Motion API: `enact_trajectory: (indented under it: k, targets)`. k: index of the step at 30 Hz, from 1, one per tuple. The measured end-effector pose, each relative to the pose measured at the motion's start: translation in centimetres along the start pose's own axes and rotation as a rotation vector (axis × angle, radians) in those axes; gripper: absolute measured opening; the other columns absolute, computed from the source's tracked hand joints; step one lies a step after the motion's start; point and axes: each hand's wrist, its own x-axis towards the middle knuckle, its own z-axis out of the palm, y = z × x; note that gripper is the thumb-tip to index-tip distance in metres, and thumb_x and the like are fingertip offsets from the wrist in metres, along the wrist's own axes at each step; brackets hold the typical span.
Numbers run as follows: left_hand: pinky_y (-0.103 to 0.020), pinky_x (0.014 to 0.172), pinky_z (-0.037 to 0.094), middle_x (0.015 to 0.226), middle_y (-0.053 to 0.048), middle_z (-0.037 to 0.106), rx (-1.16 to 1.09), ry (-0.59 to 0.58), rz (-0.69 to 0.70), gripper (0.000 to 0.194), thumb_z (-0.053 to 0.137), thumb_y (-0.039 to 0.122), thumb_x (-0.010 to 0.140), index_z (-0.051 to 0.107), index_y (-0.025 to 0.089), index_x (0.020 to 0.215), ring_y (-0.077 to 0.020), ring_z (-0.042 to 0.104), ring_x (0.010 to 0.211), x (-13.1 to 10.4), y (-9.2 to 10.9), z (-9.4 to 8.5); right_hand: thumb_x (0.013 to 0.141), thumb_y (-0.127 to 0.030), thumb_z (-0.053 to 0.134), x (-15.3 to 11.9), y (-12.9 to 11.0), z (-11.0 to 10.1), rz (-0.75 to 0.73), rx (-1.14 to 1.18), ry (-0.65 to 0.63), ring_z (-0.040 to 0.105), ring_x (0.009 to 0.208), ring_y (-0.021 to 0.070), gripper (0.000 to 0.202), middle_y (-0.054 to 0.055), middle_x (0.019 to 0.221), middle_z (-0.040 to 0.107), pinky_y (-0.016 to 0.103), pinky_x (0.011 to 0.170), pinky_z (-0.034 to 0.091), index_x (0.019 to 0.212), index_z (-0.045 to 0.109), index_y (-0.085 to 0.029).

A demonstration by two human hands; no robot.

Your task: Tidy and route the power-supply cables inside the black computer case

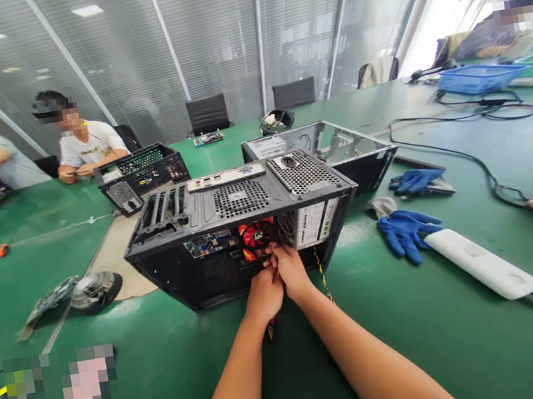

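Red fan [257, 236] inside the case [196, 264]; left hand [265, 292] and right hand [288, 265] meet below it, fingers curled, grip unclear

Computer case [228, 213] | black, open-sided, rear upward | red fan [255, 236] inside | on table [162, 371]

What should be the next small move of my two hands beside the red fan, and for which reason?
I would probably draw the left hand slightly back before pulling anything. Both hands meet just below the red fan, the right hand partly covers that spot, and what the fingers touch cannot be seen.
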Motion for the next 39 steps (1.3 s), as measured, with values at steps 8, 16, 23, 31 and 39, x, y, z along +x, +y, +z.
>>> enact_trajectory:
  k: [8, 16, 23, 31, 39]
  targets:
    - [-0.024, 0.069, 0.042, 0.093, -0.010, 0.067, -0.021, 0.006, 0.000, 0.029, 0.036, 0.021, 0.087, 0.062, 0.015, 0.095, -0.0193, 0.063, 0.083, 0.0, -0.3, 0.3, 0.075, -0.035, 0.051, 0.2, 0.5, -0.2, -0.015, -0.026, 0.000, 0.052, 0.047, 0.0147, 0.016, -0.007, 0.045, 0.043, 0.029, 0.054, 0.039, 0.068, 0.053, -0.021]
    - [-0.023, 0.067, 0.041, 0.092, -0.009, 0.068, 0.024, -0.007, -0.009, 0.028, 0.035, 0.021, 0.087, 0.062, 0.016, 0.093, -0.0201, 0.063, 0.085, 0.0, 0.0, 0.4, 0.073, -0.035, 0.052, -0.1, 0.0, -0.1, 0.006, -0.037, 0.010, 0.054, 0.050, 0.0154, 0.017, -0.006, 0.045, 0.044, 0.029, 0.053, 0.039, 0.065, 0.051, -0.021]
    - [-0.024, 0.068, 0.042, 0.094, -0.010, 0.067, 0.037, 0.009, -0.002, 0.030, 0.035, 0.022, 0.087, 0.063, 0.016, 0.094, -0.0222, 0.063, 0.089, 0.1, -0.4, 0.6, 0.074, -0.036, 0.051, 0.2, 0.5, -0.3, -0.004, -0.051, -0.009, 0.055, 0.051, 0.0156, 0.017, -0.006, 0.046, 0.044, 0.028, 0.053, 0.039, 0.067, 0.052, -0.021]
    - [-0.025, 0.073, 0.044, 0.096, -0.010, 0.068, 0.085, 0.052, -0.020, 0.029, 0.037, 0.021, 0.087, 0.064, 0.017, 0.096, -0.0213, 0.063, 0.091, -0.2, 0.3, 0.4, 0.076, -0.035, 0.051, 0.1, 0.4, -0.4, -0.022, -0.065, -0.010, 0.055, 0.051, 0.0149, 0.018, -0.007, 0.045, 0.042, 0.027, 0.052, 0.040, 0.065, 0.050, -0.021]
    - [-0.033, 0.071, 0.046, 0.089, -0.014, 0.067, 0.309, 0.089, -0.151, 0.037, 0.033, 0.033, 0.090, 0.058, 0.018, 0.112, -0.0261, 0.065, 0.080, -1.2, 1.6, 0.4, 0.072, -0.039, 0.059, 0.0, 0.2, -0.5, 0.027, 0.000, -0.023, 0.056, 0.052, 0.0147, 0.021, -0.006, 0.047, 0.045, 0.027, 0.054, 0.041, 0.065, 0.053, -0.020]
